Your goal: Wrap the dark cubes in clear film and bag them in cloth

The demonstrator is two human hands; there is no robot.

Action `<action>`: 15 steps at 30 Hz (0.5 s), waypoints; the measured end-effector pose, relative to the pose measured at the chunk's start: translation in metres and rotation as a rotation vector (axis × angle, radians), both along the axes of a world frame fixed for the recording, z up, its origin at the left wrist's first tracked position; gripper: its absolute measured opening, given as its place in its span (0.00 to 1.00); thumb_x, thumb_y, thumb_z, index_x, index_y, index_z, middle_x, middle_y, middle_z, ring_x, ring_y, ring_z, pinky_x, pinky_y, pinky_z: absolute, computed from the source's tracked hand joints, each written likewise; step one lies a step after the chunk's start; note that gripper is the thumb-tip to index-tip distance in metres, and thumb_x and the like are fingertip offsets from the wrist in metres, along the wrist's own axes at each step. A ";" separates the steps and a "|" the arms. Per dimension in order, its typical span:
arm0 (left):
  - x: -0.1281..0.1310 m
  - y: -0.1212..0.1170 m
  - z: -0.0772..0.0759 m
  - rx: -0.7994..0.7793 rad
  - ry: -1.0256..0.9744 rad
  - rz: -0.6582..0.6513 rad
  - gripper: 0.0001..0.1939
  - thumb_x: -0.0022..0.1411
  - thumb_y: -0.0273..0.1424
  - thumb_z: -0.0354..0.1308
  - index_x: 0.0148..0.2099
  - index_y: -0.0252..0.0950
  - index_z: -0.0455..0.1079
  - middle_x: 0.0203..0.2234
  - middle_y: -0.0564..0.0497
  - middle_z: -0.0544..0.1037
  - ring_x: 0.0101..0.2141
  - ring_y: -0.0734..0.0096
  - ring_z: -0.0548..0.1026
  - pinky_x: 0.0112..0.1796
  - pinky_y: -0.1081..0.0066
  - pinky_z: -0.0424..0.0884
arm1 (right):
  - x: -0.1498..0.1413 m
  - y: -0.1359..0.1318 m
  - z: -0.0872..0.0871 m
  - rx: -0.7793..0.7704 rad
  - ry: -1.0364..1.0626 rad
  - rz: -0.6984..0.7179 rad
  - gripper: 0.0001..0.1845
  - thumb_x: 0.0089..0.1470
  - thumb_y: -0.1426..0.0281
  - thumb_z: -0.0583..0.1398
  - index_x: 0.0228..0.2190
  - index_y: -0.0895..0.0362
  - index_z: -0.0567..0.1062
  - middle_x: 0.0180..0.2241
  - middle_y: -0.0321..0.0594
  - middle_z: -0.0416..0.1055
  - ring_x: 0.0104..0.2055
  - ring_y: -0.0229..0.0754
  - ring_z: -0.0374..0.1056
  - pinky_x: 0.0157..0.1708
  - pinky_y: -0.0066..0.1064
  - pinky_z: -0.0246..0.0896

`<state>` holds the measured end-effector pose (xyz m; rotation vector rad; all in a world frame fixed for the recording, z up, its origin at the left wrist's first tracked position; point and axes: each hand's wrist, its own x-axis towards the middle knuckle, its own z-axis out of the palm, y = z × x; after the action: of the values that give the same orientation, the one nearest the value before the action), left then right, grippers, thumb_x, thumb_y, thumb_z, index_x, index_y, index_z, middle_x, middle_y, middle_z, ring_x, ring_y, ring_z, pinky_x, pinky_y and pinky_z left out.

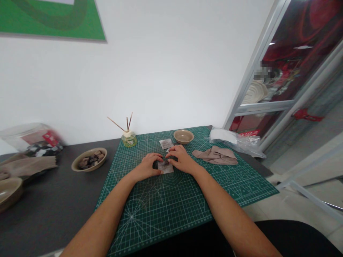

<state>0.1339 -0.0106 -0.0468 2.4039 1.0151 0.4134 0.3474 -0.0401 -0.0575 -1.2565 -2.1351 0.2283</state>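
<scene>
A small greyish-white square sheet (167, 168) with dark smudges lies on the green cutting mat (144, 200). My left hand (148, 167) curves round its left side, fingers apart, with the thumb at the sheet's lower edge. From the other side my right hand (182, 160) reaches in, thumb and forefinger apart. Between the fingertips sits a small dark piece (165, 161), too small to name; whether a finger touches it I cannot tell. A second pale square sheet (166, 144) lies just beyond the hands, near a shallow beige bowl (183, 137).
A crumpled brownish cloth (217, 156) and a clear plastic bag (238, 141) lie at right. A reed diffuser (129, 138) stands at the mat's far left corner. On the dark table, a bowl (77, 167) holds several brown blocks; another bowl (10, 194) is at far left.
</scene>
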 end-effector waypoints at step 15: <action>0.000 -0.001 0.001 -0.013 0.010 0.008 0.18 0.49 0.32 0.65 0.45 0.41 0.70 0.54 0.49 0.69 0.57 0.55 0.62 0.57 0.54 0.56 | -0.001 -0.004 0.005 -0.062 -0.049 0.024 0.07 0.47 0.72 0.67 0.32 0.55 0.79 0.43 0.42 0.68 0.48 0.47 0.59 0.51 0.44 0.52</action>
<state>0.1340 -0.0118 -0.0457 2.3937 1.0287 0.3963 0.3469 -0.0436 -0.0522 -1.2845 -2.2016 0.2789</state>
